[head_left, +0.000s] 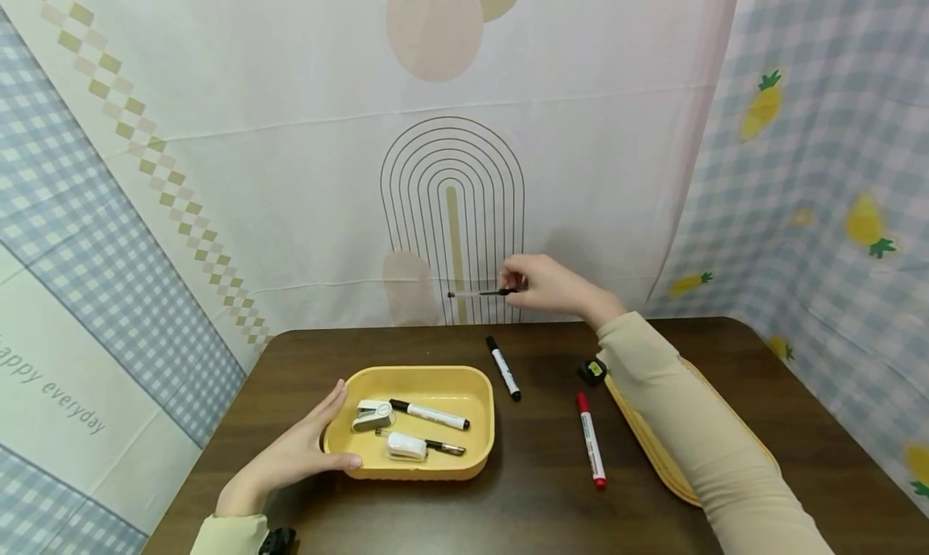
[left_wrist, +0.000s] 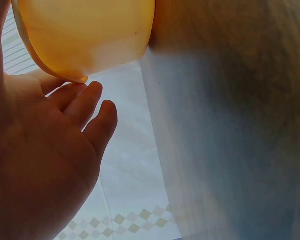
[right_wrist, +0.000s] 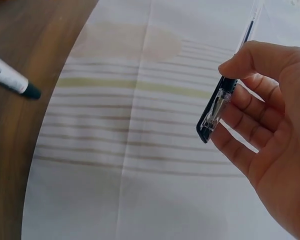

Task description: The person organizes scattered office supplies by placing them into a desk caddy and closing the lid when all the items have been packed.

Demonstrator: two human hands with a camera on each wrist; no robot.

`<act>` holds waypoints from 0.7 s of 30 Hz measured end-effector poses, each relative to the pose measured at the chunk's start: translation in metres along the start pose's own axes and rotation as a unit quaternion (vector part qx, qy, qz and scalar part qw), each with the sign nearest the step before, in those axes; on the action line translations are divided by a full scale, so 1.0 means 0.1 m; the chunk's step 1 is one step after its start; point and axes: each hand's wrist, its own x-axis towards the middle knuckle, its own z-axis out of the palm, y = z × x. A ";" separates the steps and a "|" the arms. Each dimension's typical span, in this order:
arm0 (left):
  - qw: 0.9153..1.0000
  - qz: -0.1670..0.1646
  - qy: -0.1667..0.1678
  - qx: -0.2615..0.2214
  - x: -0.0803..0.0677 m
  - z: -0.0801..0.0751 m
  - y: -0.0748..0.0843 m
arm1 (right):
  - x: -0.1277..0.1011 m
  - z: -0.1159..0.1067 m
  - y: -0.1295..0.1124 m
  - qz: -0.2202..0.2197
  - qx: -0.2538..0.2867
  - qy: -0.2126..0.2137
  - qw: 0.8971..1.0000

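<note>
Thumb and fingers of the right hand (head_left: pixel 546 285) pinch a slim clear-barrelled pen (right_wrist: pixel 220 101) by its black end, raised near the far edge of the dark brown wooden counter (head_left: pixel 537 507), against a white patterned cloth (head_left: pixel 312 216). The left hand (head_left: pixel 296 452) is spread, its fingers and thumb touching the left end of a yellow rounded rectangular tray (head_left: pixel 479 470). Inside are a white-and-grey stapler (head_left: pixel 373 415), a black-capped white marker (head_left: pixel 435 415), a small white rounded object (head_left: pixel 406 447) and a black-and-clear pen (head_left: pixel 446 448) partly hidden by that object. Right of the tray lie a second black-capped white marker (head_left: pixel 504 369), a red-capped white marker (head_left: pixel 592 444) and a black boxy tape measure (head_left: pixel 593 371). A beige sleeve (head_left: pixel 697 426) covers much of a flat yellow tray (head_left: pixel 653 446) near the counter's right edge.
</note>
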 end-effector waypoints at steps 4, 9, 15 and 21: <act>1.000 0.001 0.000 0.003 0.01 -0.01 0.00 | 0.14 0.05 -0.07 -0.003 -0.003 0.002 1.000; 1.000 0.004 0.004 0.009 0.01 -0.02 0.00 | 0.28 0.11 -0.16 -0.014 -0.003 -0.002 1.000; 1.000 0.001 0.002 0.007 0.01 -0.01 0.00 | 0.38 0.20 -0.24 -0.028 -0.004 -0.012 1.000; 1.000 -0.002 0.000 0.001 0.00 -0.01 0.01 | 0.44 0.28 -0.30 -0.037 -0.004 -0.023 0.999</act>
